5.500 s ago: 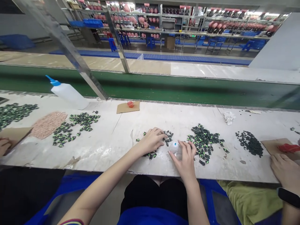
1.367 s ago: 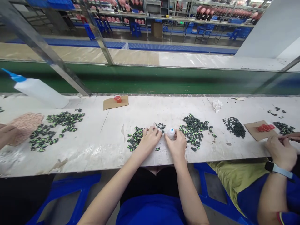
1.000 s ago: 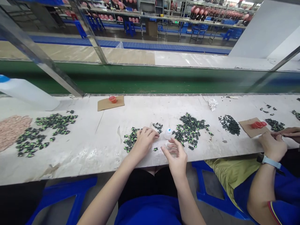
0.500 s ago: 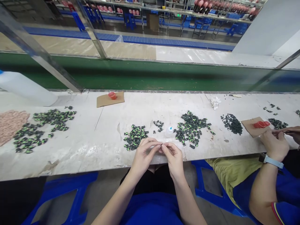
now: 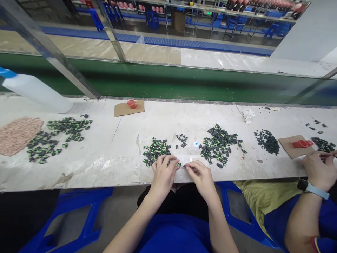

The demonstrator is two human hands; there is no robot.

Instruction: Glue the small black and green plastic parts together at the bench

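Observation:
My left hand (image 5: pixel 163 173) is bent over the near-right edge of a pile of small black-and-green parts (image 5: pixel 155 149). A small black-and-green part (image 5: pixel 179 164) shows at its thumb and fingertips. Just to the right, my right hand (image 5: pixel 201 176) pinches a tiny dark piece (image 5: pixel 184 166) between thumb and forefinger. The two hands are a little apart. Beyond them lie several loose dark pieces (image 5: pixel 182 139) and a small white bottle with a blue tip (image 5: pixel 194 148). A larger black-and-green pile (image 5: pixel 217 144) spreads to the right of the bottle.
Farther left are more black-and-green parts (image 5: pixel 70 127), pinkish pieces (image 5: pixel 19 135) and a big white bottle (image 5: pixel 37 92). A red cup (image 5: pixel 132 104) sits on cardboard (image 5: pixel 121 110). At right, a co-worker's hand (image 5: pixel 319 168) works near black pieces (image 5: pixel 268 142) and crumpled tissue (image 5: pixel 248 116).
My hands, which met at the fingertips, have moved apart and down to the table. The left hand has turned palm-down beside the pile. The whole view has shifted slightly.

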